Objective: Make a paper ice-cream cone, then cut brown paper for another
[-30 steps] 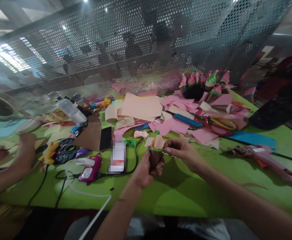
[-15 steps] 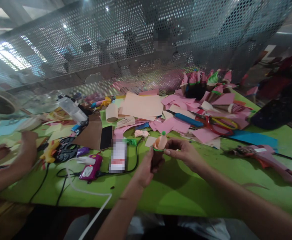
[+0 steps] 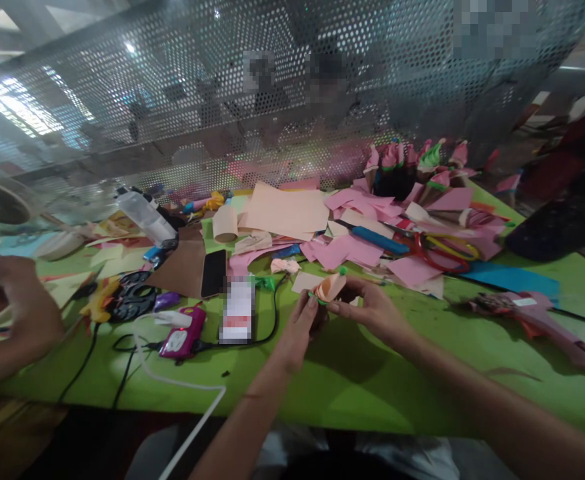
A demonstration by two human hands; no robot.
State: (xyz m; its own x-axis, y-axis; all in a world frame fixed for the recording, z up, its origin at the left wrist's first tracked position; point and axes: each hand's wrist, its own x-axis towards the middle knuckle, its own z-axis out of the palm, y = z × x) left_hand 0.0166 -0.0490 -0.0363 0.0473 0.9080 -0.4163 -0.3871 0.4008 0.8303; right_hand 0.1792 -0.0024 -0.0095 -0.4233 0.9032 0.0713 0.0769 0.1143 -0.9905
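Note:
A small paper ice cream cone (image 3: 330, 288), with a peach swirl, a green rim and a green ball on its tip, is tilted to the right between my hands. My left hand (image 3: 299, 327) is closed round its brown lower part. The fingers of my right hand (image 3: 367, 303) are pressed together at the right side of the swirl. Just behind lies a cream paper piece (image 3: 305, 283) beside a crumpled peach piece (image 3: 285, 266).
Pink paper scraps (image 3: 345, 250), scissors (image 3: 439, 253) and finished cones (image 3: 431, 157) lie behind. A pink glue gun (image 3: 542, 320) is at right. Phones, cables and a magenta power socket (image 3: 182, 333) are at left, near another person's arm (image 3: 22, 320).
The cone has tipped from nearly upright to leaning right, its tip moving right. My hands have turned slightly with it. The other person's arm at left has shifted left.

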